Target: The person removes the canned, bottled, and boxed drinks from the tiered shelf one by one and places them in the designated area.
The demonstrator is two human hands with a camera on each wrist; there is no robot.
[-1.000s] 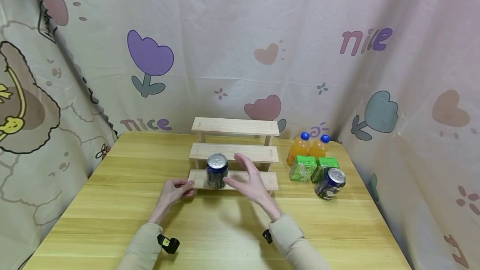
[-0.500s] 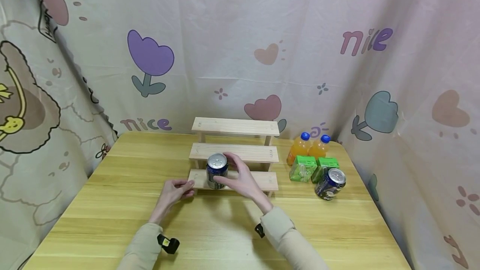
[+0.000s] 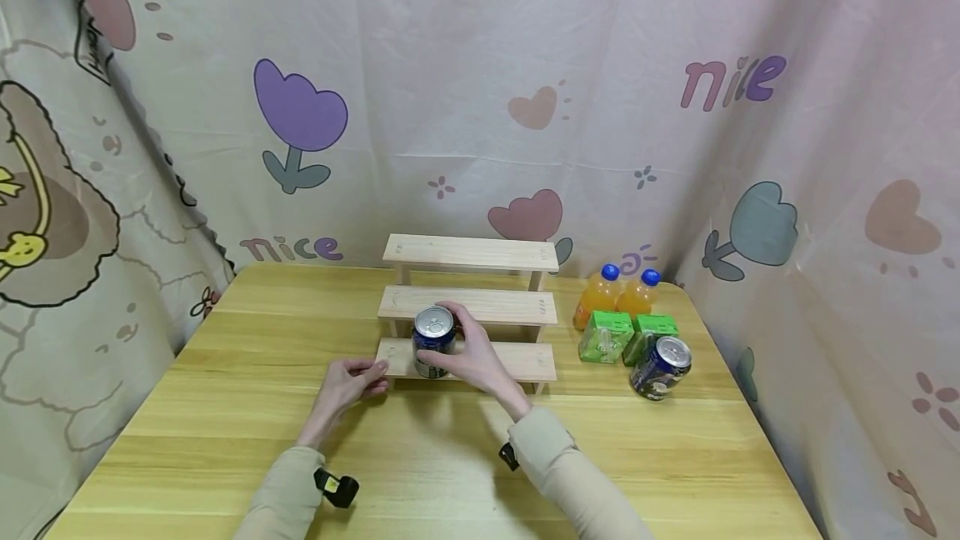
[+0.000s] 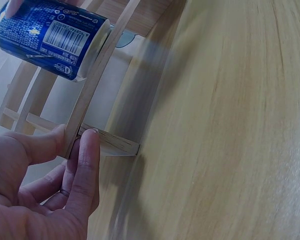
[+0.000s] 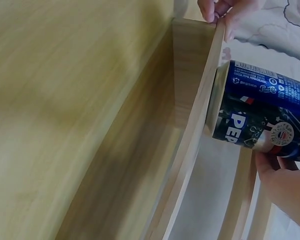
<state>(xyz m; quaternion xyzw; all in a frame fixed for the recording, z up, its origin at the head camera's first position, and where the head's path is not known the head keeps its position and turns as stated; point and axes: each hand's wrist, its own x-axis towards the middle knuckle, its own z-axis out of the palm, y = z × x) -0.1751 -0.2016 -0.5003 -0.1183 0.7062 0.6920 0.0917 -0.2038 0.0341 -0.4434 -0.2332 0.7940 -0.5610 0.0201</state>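
Note:
A blue Pepsi can (image 3: 432, 340) stands upright on the lowest step of a three-step wooden rack (image 3: 495, 355). My right hand (image 3: 477, 359) holds the can from its right side, thumb at the front and fingers behind; the right wrist view shows the can's base (image 5: 216, 100) on the board. At the left end of that same step, my left hand (image 3: 348, 390) pinches the board, thumb on top and fingers beneath, as the left wrist view also shows with the board (image 4: 90, 95) between thumb and fingers.
To the right of the rack are two orange juice bottles (image 3: 597, 298) with blue caps, two green drink cartons (image 3: 606, 337) and a second blue can (image 3: 661, 368), which looks tilted. A patterned curtain (image 3: 450, 107) hangs behind the wooden table (image 3: 225, 407).
My right hand has moved left from beside the can and closed round it. The can and my left hand have stayed in place.

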